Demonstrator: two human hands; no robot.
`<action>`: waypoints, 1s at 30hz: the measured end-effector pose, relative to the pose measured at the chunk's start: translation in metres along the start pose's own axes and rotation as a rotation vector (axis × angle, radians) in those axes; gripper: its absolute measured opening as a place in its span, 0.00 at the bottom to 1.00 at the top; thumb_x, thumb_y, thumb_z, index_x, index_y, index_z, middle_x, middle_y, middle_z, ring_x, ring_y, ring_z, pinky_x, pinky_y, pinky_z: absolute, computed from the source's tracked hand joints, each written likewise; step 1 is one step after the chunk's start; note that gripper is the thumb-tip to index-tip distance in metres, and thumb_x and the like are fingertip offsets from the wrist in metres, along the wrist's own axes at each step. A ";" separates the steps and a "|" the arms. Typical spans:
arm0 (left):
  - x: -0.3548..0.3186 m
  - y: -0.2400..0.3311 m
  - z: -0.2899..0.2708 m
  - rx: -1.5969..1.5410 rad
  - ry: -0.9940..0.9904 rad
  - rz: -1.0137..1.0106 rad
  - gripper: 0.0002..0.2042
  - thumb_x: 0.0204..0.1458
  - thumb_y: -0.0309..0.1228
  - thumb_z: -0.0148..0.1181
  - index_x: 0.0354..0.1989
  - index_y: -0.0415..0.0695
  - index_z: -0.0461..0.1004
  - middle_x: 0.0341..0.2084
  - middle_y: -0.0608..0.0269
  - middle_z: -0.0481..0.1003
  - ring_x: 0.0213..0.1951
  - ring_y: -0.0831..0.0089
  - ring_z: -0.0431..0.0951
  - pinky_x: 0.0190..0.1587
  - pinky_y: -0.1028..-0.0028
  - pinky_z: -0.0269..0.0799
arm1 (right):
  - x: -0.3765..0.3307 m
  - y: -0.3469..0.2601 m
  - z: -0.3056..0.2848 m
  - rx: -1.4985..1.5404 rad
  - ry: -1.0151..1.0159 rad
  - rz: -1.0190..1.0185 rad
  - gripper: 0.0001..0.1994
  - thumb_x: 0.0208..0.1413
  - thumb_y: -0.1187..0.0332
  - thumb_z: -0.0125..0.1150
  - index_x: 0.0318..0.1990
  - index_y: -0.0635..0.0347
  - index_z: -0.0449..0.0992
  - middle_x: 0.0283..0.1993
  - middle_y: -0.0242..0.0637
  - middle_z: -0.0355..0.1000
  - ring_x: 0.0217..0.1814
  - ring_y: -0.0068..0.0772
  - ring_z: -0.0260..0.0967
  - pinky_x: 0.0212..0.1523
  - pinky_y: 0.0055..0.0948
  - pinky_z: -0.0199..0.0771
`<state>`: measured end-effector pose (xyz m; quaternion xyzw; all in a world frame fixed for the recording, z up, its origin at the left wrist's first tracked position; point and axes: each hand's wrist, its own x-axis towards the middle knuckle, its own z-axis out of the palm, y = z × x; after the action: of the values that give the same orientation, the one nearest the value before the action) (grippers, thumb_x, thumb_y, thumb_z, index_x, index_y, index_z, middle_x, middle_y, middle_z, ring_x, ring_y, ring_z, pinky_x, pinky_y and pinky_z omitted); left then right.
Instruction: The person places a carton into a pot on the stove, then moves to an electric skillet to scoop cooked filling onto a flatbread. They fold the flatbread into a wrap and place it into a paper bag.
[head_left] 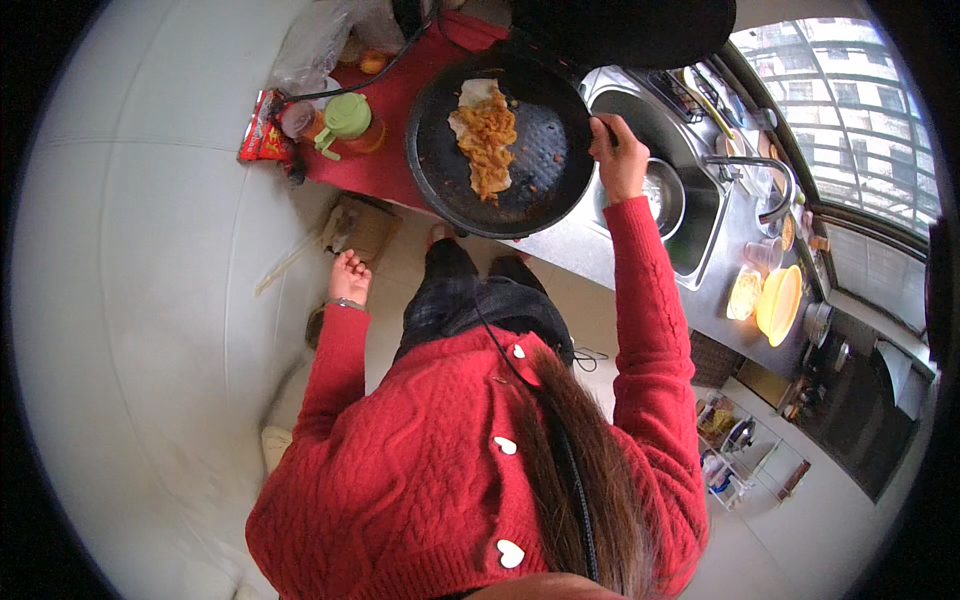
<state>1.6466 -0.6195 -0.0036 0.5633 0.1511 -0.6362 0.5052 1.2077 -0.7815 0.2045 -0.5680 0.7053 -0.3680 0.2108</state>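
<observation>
In the head view, the right hand [620, 162] gripped one black pan [555, 190] over the desk [570, 248], one heap of food [488, 140] inside; the left hand [349, 278] was empty, loosely curled. One printed red packet [263, 128] and one green-lidded jug [347, 118] sat left of the pan.

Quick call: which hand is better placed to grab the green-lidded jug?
Probably the left hand: it appears empty and is nearer the green-lidded jug. The right hand is occupied, gripping the frying pan at its right side.

a kitchen: sink [650, 120], curved faucet [748, 160], frying pan [548, 178]
</observation>
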 end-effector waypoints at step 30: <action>-0.003 -0.010 0.003 0.050 -0.041 -0.022 0.06 0.54 0.35 0.53 0.32 0.47 0.70 0.21 0.71 0.66 0.23 0.77 0.63 0.29 0.74 0.61 | -0.079 0.043 -0.019 0.195 -0.034 0.465 0.15 0.58 0.61 0.56 0.34 0.68 0.77 0.15 0.34 0.70 0.15 0.20 0.67 0.17 0.21 0.66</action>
<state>1.6364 -0.6155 -0.0042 0.5609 0.1307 -0.6567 0.4868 1.1872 -0.6969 0.1749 -0.3739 0.7745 -0.3662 0.3555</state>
